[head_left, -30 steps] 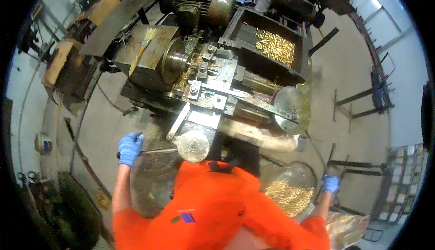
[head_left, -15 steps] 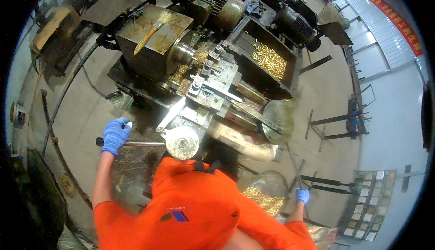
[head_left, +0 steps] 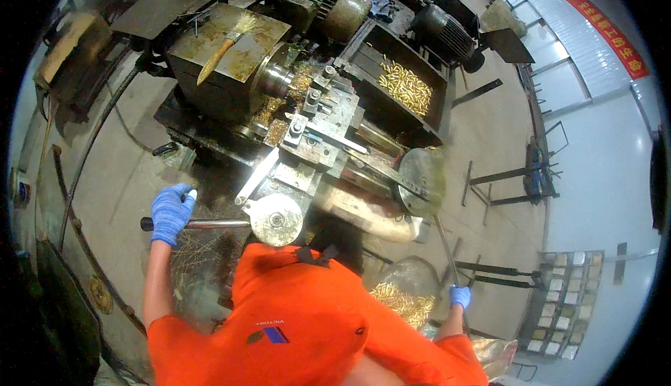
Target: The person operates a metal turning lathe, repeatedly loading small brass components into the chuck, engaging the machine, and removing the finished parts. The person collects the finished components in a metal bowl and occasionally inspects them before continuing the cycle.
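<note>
My left hand [head_left: 172, 213], in a blue glove, lies across a steel lever [head_left: 217, 224] with a dark knob. The lever runs to a round hub [head_left: 276, 219] on the lathe [head_left: 314, 149]. The fingers are curled above the lever, and what they hold, if anything, is hidden. At lower right, my right hand [head_left: 459, 296], also gloved in blue, is closed around a long thin metal bar [head_left: 445, 249]. That bar slants up toward a round plate [head_left: 422, 182] at the end of the lathe. Bright chips lie around the chuck [head_left: 277, 78].
A wooden-handled brush [head_left: 222, 54] lies on the lathe's headstock [head_left: 203, 43]. Small brass-coloured parts fill a metal tray [head_left: 360, 75] behind the slide. More brass parts [head_left: 402, 305] lie in a container beside my right forearm. Metal stands [head_left: 500, 270] are at the right.
The whole view has shifted slightly, with the machine now a little further left. Both hands stay at the same lever and bar; no new hold or release shows.
</note>
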{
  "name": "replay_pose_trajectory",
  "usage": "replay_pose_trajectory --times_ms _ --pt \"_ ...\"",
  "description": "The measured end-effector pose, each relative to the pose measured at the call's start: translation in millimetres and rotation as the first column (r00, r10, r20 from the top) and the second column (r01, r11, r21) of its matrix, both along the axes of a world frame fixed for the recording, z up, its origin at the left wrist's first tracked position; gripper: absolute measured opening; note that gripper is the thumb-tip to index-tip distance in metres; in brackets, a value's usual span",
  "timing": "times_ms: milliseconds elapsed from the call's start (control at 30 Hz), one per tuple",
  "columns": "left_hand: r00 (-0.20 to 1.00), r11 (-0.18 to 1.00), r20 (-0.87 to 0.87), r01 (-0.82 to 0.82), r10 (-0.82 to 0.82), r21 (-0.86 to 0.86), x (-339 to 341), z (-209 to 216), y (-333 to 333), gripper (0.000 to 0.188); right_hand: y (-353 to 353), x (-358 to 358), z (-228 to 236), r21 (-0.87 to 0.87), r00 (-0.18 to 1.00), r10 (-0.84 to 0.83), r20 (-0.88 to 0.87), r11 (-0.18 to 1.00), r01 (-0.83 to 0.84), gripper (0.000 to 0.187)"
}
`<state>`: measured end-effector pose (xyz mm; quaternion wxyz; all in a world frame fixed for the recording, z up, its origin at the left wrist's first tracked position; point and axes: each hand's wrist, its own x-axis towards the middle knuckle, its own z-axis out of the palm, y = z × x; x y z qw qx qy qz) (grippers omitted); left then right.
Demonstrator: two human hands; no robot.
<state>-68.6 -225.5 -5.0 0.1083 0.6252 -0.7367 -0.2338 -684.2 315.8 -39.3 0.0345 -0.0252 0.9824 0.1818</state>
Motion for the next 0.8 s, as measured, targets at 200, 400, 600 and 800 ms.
replay_pose_trajectory --times_ms 200,400,600,800 --pt "1.000 1.000 -0.006 0.011 -0.011 -0.003 2 0 0 0.023 17 -11 -17 0.059 0.999 0.028 0.038 0.998 -0.031 0.046" --pt "1.000 1.000 0.001 0.019 -0.019 -0.015 2 3 1 0.024 -4 15 -1 -0.067 1.000 -0.023 -0.012 0.997 0.022 0.049" --pt "0.999 0.999 0.020 0.036 -0.036 0.002 -3 8 1 0.026 7 17 -2 -0.093 0.995 -0.097 -0.006 0.991 0.096 0.049" --pt "0.999 0.998 0.013 0.047 -0.047 -0.046 7 -8 -1 0.025 -15 38 9 -0.096 0.993 -0.116 0.006 0.989 0.116 0.048"
